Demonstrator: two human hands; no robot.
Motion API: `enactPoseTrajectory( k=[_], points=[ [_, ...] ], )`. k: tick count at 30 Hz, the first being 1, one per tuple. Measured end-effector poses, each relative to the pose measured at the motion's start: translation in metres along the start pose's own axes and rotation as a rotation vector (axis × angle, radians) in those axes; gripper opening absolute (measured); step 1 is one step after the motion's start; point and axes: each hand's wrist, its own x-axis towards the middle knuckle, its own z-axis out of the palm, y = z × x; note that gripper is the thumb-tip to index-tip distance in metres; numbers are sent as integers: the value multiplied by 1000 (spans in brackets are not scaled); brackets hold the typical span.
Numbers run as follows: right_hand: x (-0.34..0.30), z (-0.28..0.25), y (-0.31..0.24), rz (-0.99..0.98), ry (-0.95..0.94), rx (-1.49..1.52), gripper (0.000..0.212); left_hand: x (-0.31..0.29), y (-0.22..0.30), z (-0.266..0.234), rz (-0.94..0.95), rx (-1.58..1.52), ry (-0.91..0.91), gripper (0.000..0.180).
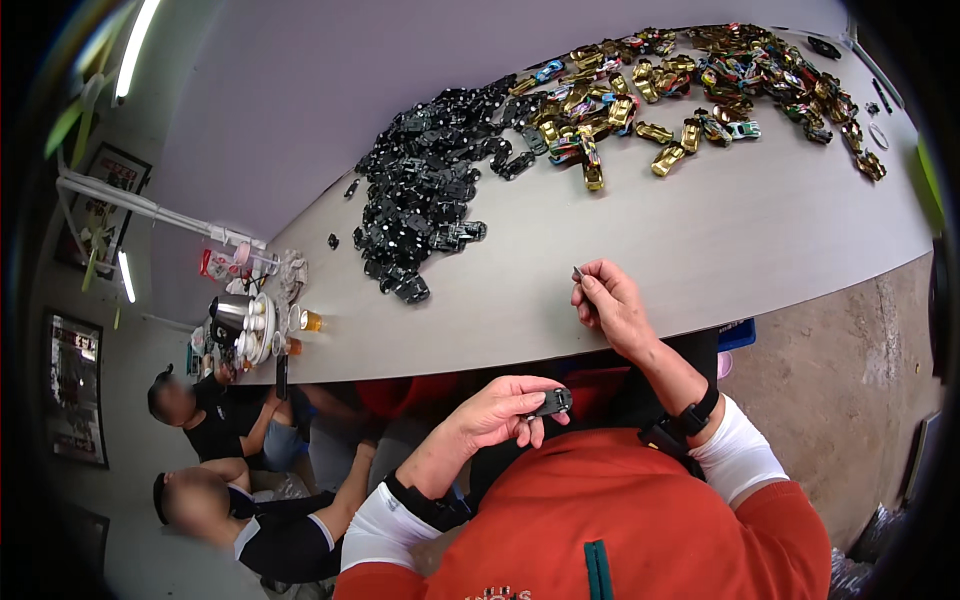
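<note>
My left hand (490, 412) is close to my body, below the table's front edge. Its fingers and thumb grip a black toy car chassis (552, 403) with small wheels. Over the near part of the table, my right hand (615, 305) pinches a small, thin, dark piece (577, 273) between thumb and forefinger; its exact kind is too small to tell. Farther back on the grey table (520, 290) lies a heap of black toy car chassis (425, 180). To its right spreads a pile of gold and multicoloured toy car bodies (590, 110).
At the table's left end stands a white tray of cups (262, 330) beside a glass of amber drink (311, 321). Two people (225, 420) sit at the left. A blue bin (738, 336) shows under the front edge, and a wall (300, 90) runs behind the table.
</note>
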Motion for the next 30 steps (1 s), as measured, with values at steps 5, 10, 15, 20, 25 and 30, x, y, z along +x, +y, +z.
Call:
enactPoseTrajectory(
  k=[5,10,15,20,25,30],
  points=[
    [-3,3,-7,11,-44,-82,11,41,-46,-42,139,-271,274,26],
    [-2,0,1,26,22,-12,9,70,-57,-42,180,161,593,56],
    [-8,2,1,-37,2,9,9,4,-62,-32,-23,735,298,56],
    [-8,2,-1,-30,2,-47,18,-49,-16,-38,125,1045,430,52],
    [-7,8,6,-135,33,-178,21,-51,-9,-84,593,982,782,32],
    [-6,11,6,-162,89,-290,20,-73,26,-207,1122,570,1588,35]
  ],
)
